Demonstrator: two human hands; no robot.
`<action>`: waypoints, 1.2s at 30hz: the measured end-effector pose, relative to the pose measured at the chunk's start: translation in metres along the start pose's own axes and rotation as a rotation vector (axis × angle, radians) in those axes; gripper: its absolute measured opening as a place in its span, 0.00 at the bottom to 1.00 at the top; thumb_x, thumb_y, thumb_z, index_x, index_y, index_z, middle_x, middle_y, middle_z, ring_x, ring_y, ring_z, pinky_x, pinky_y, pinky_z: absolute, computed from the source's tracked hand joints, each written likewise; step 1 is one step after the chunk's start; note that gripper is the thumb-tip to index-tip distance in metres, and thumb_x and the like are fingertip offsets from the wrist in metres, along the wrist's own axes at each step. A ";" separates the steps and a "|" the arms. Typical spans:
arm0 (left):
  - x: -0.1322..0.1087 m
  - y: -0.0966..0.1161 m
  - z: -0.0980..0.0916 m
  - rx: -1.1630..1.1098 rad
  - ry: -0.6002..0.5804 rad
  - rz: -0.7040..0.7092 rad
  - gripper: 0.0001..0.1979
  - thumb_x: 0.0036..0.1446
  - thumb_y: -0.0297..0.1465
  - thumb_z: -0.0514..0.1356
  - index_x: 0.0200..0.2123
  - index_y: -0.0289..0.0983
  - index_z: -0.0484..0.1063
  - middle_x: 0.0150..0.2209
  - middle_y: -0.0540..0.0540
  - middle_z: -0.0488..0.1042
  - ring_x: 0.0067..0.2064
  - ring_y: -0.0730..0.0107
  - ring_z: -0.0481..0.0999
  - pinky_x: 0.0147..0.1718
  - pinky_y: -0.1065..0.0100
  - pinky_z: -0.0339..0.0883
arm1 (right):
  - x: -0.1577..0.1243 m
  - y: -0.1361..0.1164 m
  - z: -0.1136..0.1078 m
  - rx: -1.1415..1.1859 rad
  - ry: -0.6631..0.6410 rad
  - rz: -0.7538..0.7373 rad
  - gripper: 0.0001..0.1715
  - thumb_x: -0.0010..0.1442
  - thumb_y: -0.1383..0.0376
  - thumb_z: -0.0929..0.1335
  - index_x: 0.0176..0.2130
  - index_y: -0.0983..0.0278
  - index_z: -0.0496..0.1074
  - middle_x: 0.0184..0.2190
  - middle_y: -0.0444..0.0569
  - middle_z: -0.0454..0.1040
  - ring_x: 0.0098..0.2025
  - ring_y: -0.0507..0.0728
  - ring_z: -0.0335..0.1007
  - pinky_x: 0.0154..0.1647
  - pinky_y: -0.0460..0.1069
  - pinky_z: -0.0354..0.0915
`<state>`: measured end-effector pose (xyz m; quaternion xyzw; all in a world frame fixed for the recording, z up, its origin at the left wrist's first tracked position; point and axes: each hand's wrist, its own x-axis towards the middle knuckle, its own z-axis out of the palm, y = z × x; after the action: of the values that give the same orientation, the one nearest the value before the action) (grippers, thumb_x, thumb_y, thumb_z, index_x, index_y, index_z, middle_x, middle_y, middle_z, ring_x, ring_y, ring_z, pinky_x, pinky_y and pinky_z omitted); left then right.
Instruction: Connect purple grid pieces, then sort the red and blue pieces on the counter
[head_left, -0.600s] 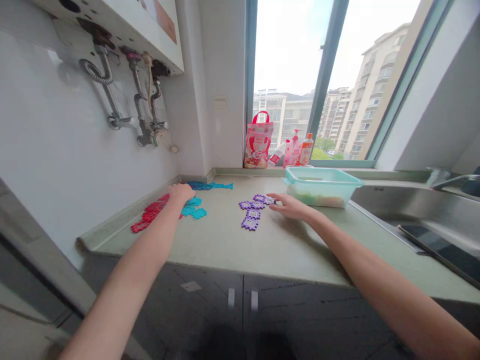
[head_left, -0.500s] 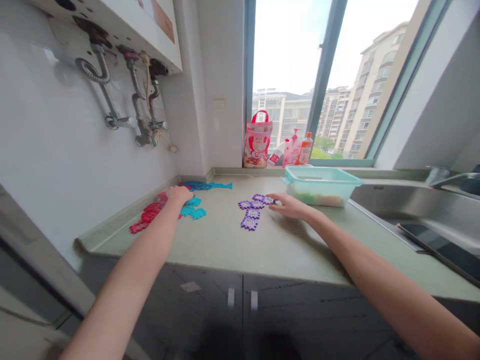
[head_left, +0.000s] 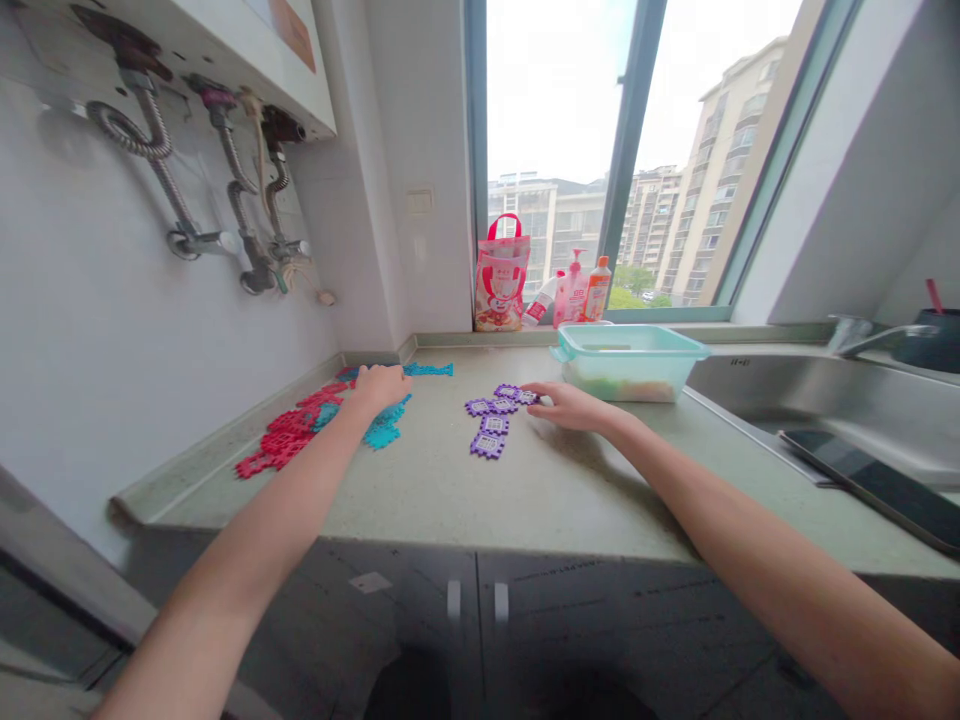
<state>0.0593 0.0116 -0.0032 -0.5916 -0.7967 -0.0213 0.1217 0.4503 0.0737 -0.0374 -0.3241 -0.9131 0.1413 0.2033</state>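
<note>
My left hand [head_left: 382, 386] is over the blue pieces at the back left, its fingertips hidden behind the hand. Light blue interlocking plastic pieces [head_left: 384, 430] lie just below it, and a row of darker blue pieces [head_left: 431, 369] stretches to its right. Red pieces [head_left: 286, 434] are heaped to the left of my forearm. Nearer the middle, several purple square pieces with notched edges [head_left: 493, 425] lie flat in a bent line. My right hand [head_left: 564, 405] rests at the right end of that line, fingers apart, fingertips touching a purple piece.
A clear teal plastic tub [head_left: 630, 360] stands behind my right hand, with something green and tan inside. To its right are a steel sink [head_left: 757, 390] and a dark flat panel [head_left: 862, 480]. A pink bag [head_left: 501, 285] and several bottles [head_left: 574, 292] line the windowsill.
My left hand has moved to the right, from the edge of the red heap onto the blue pieces. The view has shifted slightly. My right hand stays by the purple pieces.
</note>
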 end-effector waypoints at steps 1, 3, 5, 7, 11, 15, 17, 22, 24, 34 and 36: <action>-0.002 0.007 0.000 -0.009 0.007 0.051 0.25 0.68 0.40 0.49 0.53 0.39 0.81 0.52 0.32 0.82 0.58 0.41 0.78 0.60 0.45 0.61 | 0.000 0.000 0.000 0.000 -0.002 0.001 0.29 0.67 0.60 0.70 0.65 0.60 0.73 0.63 0.54 0.76 0.63 0.66 0.73 0.68 0.58 0.65; -0.005 0.020 0.000 -0.026 0.013 0.149 0.24 0.68 0.40 0.49 0.55 0.42 0.80 0.53 0.37 0.82 0.58 0.45 0.78 0.60 0.49 0.63 | 0.001 0.001 0.000 -0.002 -0.007 0.003 0.29 0.67 0.60 0.69 0.65 0.61 0.72 0.63 0.55 0.76 0.63 0.65 0.74 0.68 0.57 0.65; -0.008 0.031 0.000 -0.071 0.004 0.261 0.23 0.68 0.39 0.50 0.58 0.46 0.78 0.55 0.42 0.82 0.58 0.51 0.78 0.58 0.56 0.66 | 0.001 0.002 0.001 -0.002 -0.005 0.001 0.29 0.68 0.60 0.69 0.66 0.62 0.72 0.63 0.55 0.76 0.62 0.65 0.74 0.67 0.57 0.65; -0.012 0.041 -0.001 -0.185 -0.022 0.410 0.24 0.65 0.35 0.52 0.61 0.46 0.76 0.55 0.47 0.82 0.57 0.57 0.79 0.56 0.62 0.67 | 0.001 0.003 0.001 -0.003 0.007 -0.007 0.29 0.68 0.60 0.69 0.65 0.62 0.72 0.63 0.55 0.76 0.62 0.65 0.74 0.67 0.57 0.66; -0.021 0.057 -0.003 -0.456 -0.069 0.646 0.30 0.55 0.26 0.56 0.62 0.42 0.74 0.50 0.51 0.85 0.50 0.63 0.80 0.51 0.67 0.71 | 0.002 0.007 0.002 -0.021 0.030 -0.019 0.28 0.68 0.60 0.69 0.65 0.62 0.72 0.62 0.56 0.77 0.61 0.65 0.74 0.67 0.57 0.66; -0.029 0.066 -0.003 -0.422 0.069 0.688 0.23 0.59 0.36 0.62 0.58 0.42 0.77 0.49 0.48 0.84 0.51 0.57 0.79 0.54 0.61 0.70 | 0.005 0.012 0.007 -0.083 0.074 -0.015 0.29 0.67 0.61 0.70 0.65 0.63 0.73 0.63 0.59 0.75 0.65 0.66 0.72 0.69 0.59 0.63; -0.030 0.067 -0.002 -0.306 0.172 0.623 0.27 0.58 0.49 0.65 0.56 0.41 0.80 0.52 0.42 0.82 0.55 0.50 0.77 0.57 0.57 0.67 | 0.007 0.014 0.009 -0.113 0.089 0.008 0.27 0.66 0.63 0.70 0.63 0.63 0.74 0.63 0.59 0.75 0.65 0.66 0.71 0.69 0.58 0.63; -0.022 0.063 0.005 -0.211 0.062 0.507 0.30 0.56 0.60 0.62 0.46 0.43 0.85 0.48 0.40 0.83 0.51 0.49 0.79 0.49 0.60 0.70 | 0.010 0.017 0.007 -0.142 0.026 0.079 0.19 0.68 0.61 0.70 0.56 0.62 0.79 0.54 0.55 0.82 0.56 0.63 0.79 0.61 0.55 0.70; -0.018 0.061 0.007 -0.271 -0.006 0.467 0.24 0.56 0.54 0.64 0.45 0.44 0.85 0.46 0.44 0.84 0.48 0.54 0.81 0.45 0.65 0.70 | 0.009 0.017 0.002 -0.155 0.016 0.080 0.17 0.68 0.60 0.70 0.54 0.61 0.81 0.49 0.53 0.84 0.50 0.62 0.81 0.56 0.52 0.71; -0.024 0.084 0.010 -0.551 0.116 0.536 0.25 0.55 0.48 0.64 0.51 0.41 0.82 0.46 0.47 0.83 0.42 0.62 0.79 0.41 0.66 0.70 | 0.002 0.007 -0.009 -0.133 0.085 0.093 0.22 0.63 0.61 0.75 0.55 0.62 0.80 0.44 0.52 0.85 0.43 0.58 0.80 0.48 0.49 0.71; -0.027 0.093 0.011 -0.544 0.056 0.596 0.26 0.55 0.48 0.65 0.52 0.41 0.82 0.46 0.46 0.83 0.42 0.62 0.78 0.42 0.66 0.69 | 0.003 0.005 -0.008 -0.176 0.079 0.034 0.18 0.62 0.63 0.74 0.52 0.62 0.83 0.44 0.52 0.84 0.44 0.59 0.80 0.50 0.49 0.70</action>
<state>0.1527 0.0160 -0.0300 -0.8064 -0.5520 -0.2115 -0.0168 0.4543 0.0800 -0.0315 -0.3616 -0.9075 0.0510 0.2074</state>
